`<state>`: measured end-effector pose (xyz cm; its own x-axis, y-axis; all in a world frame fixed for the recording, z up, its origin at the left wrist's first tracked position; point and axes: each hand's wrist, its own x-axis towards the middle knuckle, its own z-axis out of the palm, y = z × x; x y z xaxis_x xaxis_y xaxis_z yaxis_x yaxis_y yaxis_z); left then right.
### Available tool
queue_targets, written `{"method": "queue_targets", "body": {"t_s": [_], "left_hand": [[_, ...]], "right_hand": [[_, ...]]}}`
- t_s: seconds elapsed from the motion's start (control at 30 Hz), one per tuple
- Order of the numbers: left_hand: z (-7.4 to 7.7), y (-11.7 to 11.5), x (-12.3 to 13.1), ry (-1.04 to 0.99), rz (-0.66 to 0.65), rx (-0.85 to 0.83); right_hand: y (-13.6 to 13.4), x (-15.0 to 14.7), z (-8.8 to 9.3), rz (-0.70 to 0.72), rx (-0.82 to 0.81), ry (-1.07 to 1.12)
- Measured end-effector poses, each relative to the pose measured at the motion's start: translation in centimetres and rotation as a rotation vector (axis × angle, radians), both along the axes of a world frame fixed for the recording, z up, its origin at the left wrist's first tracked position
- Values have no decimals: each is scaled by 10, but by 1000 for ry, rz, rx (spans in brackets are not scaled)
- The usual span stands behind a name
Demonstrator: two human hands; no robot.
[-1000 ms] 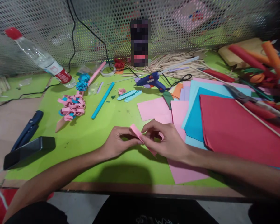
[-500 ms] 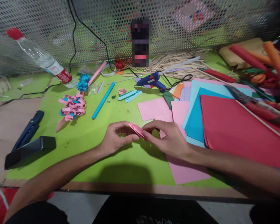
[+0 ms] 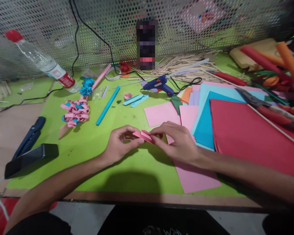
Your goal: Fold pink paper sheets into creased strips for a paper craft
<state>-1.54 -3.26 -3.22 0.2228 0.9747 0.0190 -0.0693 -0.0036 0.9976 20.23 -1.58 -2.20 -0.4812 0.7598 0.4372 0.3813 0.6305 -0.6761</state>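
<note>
A small folded pink paper strip [image 3: 145, 135] is held above the green tabletop between both hands. My left hand [image 3: 121, 142] pinches its left end between thumb and fingers. At the other end, the thumb and fingers of my right hand [image 3: 177, 142] close on the paper. Pink paper sheets [image 3: 197, 178] lie partly beneath my right hand and forearm. Farther back are light blue folded paper strips [image 3: 136, 100], a small curled pink paper piece [image 3: 128, 96] and a blue paper tube [image 3: 108, 106]. A pink and blue paper-loop flower stem [image 3: 75, 112] lies to the left.
A blue glue gun [image 3: 158, 85] with a black cord lies at the back centre, before many thin wooden sticks [image 3: 183, 69]. Red sheets [image 3: 250, 137] and pliers [image 3: 267, 107] occupy the right. At left are a bottle [image 3: 49, 68], a stapler [image 3: 29, 137] and a black box [image 3: 31, 160].
The pink paper strip has turned from a steep slant to a flatter angle, with its folded layers slightly apart. My right hand has risen a little; both hands still hold it.
</note>
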Motion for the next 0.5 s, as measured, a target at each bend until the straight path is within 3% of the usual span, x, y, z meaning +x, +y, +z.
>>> {"method": "queue_targets", "body": {"t_s": [0.07,0.17,0.3,0.5], "left_hand": [[0,2,-3,8,-4,35],[-1,11,-12,-63,-6,37],[0,27,-23,-205,134,-66],[0,38,-29,-228,218,-100]], "right_hand": [[3,1,2,-9,-1,41],[11,6,6,-25,-132,109],[27,15,9,-22,-318,219],[33,20,10,66,-385,185]]}}
